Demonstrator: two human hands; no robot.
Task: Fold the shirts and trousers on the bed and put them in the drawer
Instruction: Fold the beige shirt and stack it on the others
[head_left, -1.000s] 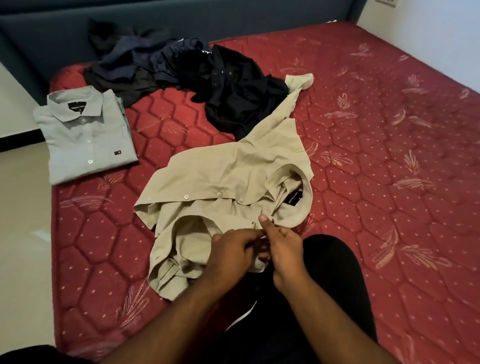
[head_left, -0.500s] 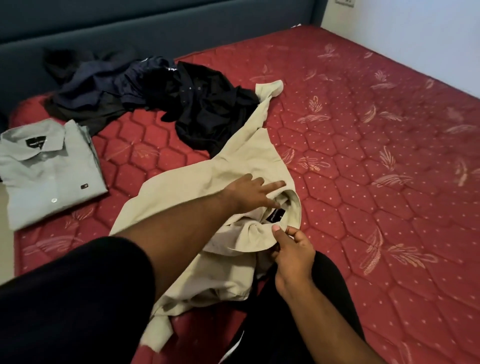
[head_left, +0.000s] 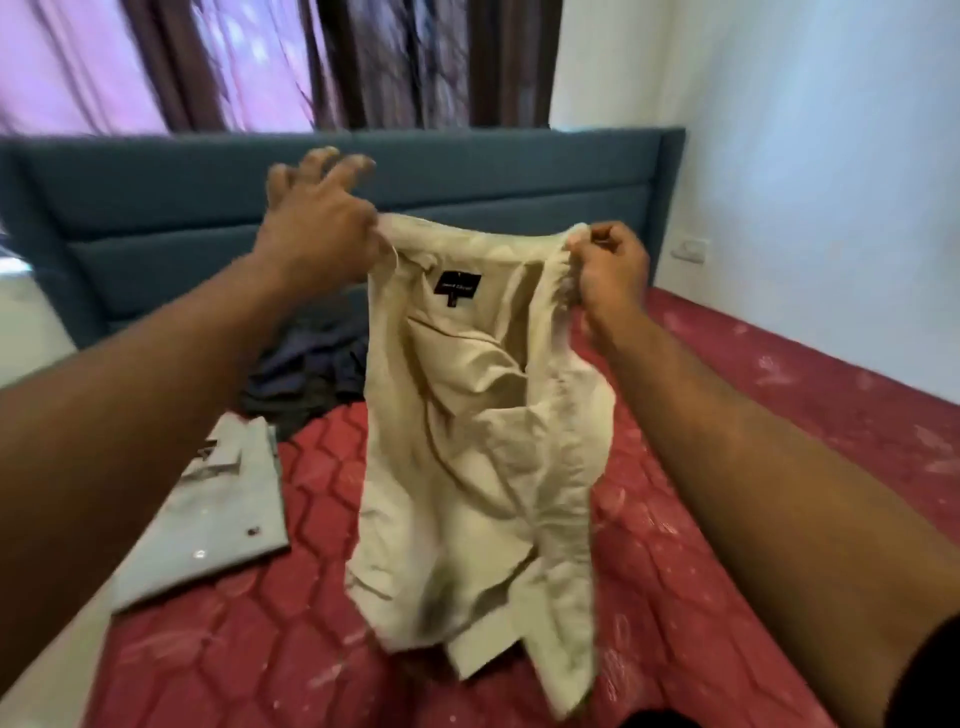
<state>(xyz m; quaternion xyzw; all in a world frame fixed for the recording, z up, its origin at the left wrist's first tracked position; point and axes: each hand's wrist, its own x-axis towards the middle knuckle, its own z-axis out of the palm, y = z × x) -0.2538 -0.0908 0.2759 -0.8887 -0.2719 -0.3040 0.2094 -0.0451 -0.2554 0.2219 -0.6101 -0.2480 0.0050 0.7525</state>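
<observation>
A beige shirt (head_left: 478, 457) hangs in the air in front of me, its collar with a black label facing me and its lower end trailing onto the red mattress (head_left: 727, 519). My left hand (head_left: 317, 223) pinches the shirt's left shoulder, with the other fingers spread upward. At the right shoulder, my right hand (head_left: 610, 270) is a fist around bunched cloth. A folded light grey shirt (head_left: 208, 514) lies on the mattress at the left. Behind the beige shirt sits a heap of dark clothes (head_left: 306, 374), partly hidden.
A blue padded headboard (head_left: 156, 208) runs across the back, with curtains (head_left: 260, 62) above it. A white wall (head_left: 805, 182) with a socket borders the bed on the right. The mattress's left edge lies close to the folded shirt.
Both hands have lifted the beige shirt off the mattress and now hold it up by the shoulders. My view has tilted upward toward the headboard and curtains.
</observation>
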